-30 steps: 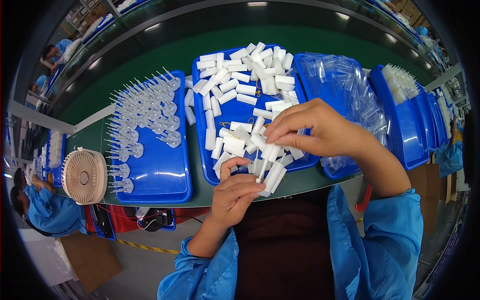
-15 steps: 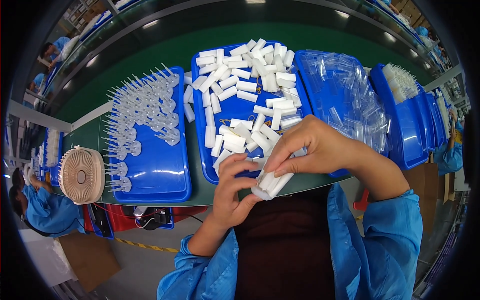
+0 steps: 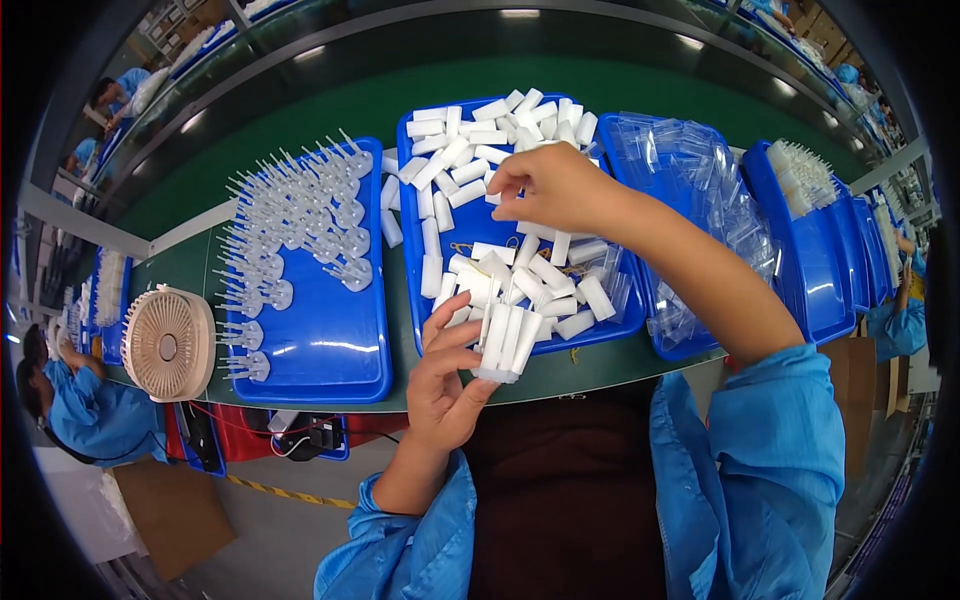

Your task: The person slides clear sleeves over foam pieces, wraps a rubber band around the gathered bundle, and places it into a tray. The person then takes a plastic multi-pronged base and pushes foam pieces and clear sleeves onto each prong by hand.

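Left hand: left hand (image 3: 445,385) sits at the near edge of the tabletop (image 3: 600,365), fingers curled round a bundle of white caps (image 3: 505,342) held upright side by side; thumb on the near side, fingertips on the far side. Closed on the bundle, not tight.
Right hand: right hand (image 3: 550,185) reaches out past the left, over the middle blue tray (image 3: 415,300). Thumb & forefinger pinched low, other fingers bent. Whether a cap is in the pinch – can't tell, fingers hide it.
Caps: loose white caps (image 3: 465,150) lie heaped in that tray, under & beyond the right hand, some just ahead of the left-hand bundle.
Left of left hand: another blue tray (image 3: 320,345) w/ rows of clear spiked parts (image 3: 290,215); further left a small round fan (image 3: 168,343).
Right of right hand: tray of clear plastic bags (image 3: 700,190), then stacked blue trays w/ more white parts (image 3: 805,175).
Step (judged): gathering caps – right picks singles, left collects them in a row.
Next move calls for (judged): bring the pick back toward the left hand, same way up as the rest, left fingers easing open enough to take it w/o spilling the bundle.
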`<state>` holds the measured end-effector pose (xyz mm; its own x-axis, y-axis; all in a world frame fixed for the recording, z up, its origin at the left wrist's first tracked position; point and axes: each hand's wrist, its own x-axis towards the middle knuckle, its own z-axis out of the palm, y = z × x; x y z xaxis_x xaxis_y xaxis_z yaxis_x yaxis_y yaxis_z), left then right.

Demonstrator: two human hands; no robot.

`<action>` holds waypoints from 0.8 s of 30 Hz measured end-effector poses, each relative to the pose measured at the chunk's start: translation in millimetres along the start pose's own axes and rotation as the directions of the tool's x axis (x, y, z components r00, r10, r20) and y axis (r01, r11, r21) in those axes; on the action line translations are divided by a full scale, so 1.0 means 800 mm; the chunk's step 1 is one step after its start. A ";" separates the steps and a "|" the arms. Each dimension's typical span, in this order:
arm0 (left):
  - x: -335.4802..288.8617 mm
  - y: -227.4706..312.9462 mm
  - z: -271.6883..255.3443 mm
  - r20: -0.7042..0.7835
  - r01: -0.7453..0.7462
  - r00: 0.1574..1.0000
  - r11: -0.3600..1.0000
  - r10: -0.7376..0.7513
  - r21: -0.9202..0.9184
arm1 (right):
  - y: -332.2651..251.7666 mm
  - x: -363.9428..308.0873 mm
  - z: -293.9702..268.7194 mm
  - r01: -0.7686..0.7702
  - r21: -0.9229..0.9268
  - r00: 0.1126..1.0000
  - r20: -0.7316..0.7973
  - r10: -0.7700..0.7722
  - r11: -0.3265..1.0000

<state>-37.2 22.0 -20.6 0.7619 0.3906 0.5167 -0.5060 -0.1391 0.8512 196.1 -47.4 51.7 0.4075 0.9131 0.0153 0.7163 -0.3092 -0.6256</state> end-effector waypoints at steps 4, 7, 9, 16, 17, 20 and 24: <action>0.003 0.004 0.001 0.051 -0.092 0.995 0.986 0.086 0.137 | 0.012 0.038 0.031 -0.056 -0.555 0.996 0.022 0.081 0.830; 0.001 0.006 0.007 -0.003 -0.063 0.998 0.986 0.065 0.155 | 0.012 0.043 0.047 0.034 -0.628 0.999 0.054 0.000 0.777; 0.002 0.005 0.008 -0.018 -0.045 0.999 0.988 0.048 0.148 | 0.010 0.039 0.042 0.043 -0.590 0.998 0.057 -0.012 0.807; 0.006 0.004 0.007 0.058 -0.055 0.997 0.977 0.044 0.207 | -0.001 -0.007 0.014 -0.251 0.562 0.967 0.187 0.175 0.788; 0.006 0.003 0.007 0.056 -0.054 0.998 0.977 0.043 0.205 | -0.002 -0.017 0.012 -0.253 0.560 0.966 0.189 0.176 0.789; 0.007 0.003 0.011 0.094 -0.059 0.995 0.981 0.042 0.187 | -0.014 -0.044 0.007 -0.303 0.843 0.953 0.278 0.121 0.445; 0.010 0.001 0.015 0.167 -0.098 0.984 0.978 0.067 0.186 | -0.014 -0.065 0.011 -0.284 0.953 0.959 0.283 0.031 0.106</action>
<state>-26.8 14.0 -14.5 0.7831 0.2234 0.5804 -0.4940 -0.3436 0.7987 161.7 -89.3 50.7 0.2527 0.9411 -0.2249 -0.5800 -0.0387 -0.8137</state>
